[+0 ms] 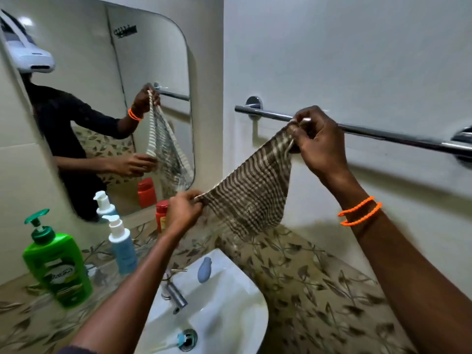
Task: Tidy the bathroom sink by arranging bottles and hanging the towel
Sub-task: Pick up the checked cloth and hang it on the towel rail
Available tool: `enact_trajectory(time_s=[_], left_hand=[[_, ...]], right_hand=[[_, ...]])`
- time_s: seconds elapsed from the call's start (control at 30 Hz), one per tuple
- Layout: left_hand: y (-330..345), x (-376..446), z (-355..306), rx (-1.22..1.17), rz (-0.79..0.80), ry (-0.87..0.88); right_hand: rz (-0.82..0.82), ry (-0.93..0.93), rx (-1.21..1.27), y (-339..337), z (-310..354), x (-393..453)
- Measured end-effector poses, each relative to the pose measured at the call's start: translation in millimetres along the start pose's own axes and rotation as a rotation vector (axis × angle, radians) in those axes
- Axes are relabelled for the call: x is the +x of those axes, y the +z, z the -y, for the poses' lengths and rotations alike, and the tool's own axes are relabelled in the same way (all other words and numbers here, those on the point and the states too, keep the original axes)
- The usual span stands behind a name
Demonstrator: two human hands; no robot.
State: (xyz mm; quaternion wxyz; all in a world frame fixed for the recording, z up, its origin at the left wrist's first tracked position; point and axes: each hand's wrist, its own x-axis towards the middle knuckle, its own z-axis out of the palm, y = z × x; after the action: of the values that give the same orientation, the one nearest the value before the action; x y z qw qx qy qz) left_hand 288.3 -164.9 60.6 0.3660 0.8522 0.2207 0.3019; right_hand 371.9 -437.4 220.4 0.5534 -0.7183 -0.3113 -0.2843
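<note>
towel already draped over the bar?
No: the striped towel is stretched between the right hand and left hand, below the towel bar.

I face pale tiled walls (357, 47); a rounded mirror (127, 72) at ten o'clock, leaf-patterned counter (319, 290) at five o'clock.

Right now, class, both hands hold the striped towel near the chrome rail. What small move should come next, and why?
Probably lift the right hand so its pinched corner of the striped towel passes over the chrome towel rail. That corner already sits level with the rail, while the left hand holds the other corner low, and the cloth hangs between them, not yet draped.
</note>
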Motion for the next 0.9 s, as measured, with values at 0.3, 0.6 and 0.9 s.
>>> enact_trajectory(time_s=[0.3, 0.6, 0.9], left_hand=[[-43.4, 29.1, -110.6, -0.707, -0.026, -0.069], [-23.3, 69.9, -224.7, -1.369, 0.281, -0.049], [27.9, 92.5, -287.7, -0.669, 0.214, 0.411]], right_hand=[[-0.309, -0.048, -0.462, -91.8, 50.1, -12.7], [-0.370, 0.297, 0.676, -135.4, 81.1, 2.5], [-0.417, -0.079, -0.466, -126.5, 53.7, 47.9]])
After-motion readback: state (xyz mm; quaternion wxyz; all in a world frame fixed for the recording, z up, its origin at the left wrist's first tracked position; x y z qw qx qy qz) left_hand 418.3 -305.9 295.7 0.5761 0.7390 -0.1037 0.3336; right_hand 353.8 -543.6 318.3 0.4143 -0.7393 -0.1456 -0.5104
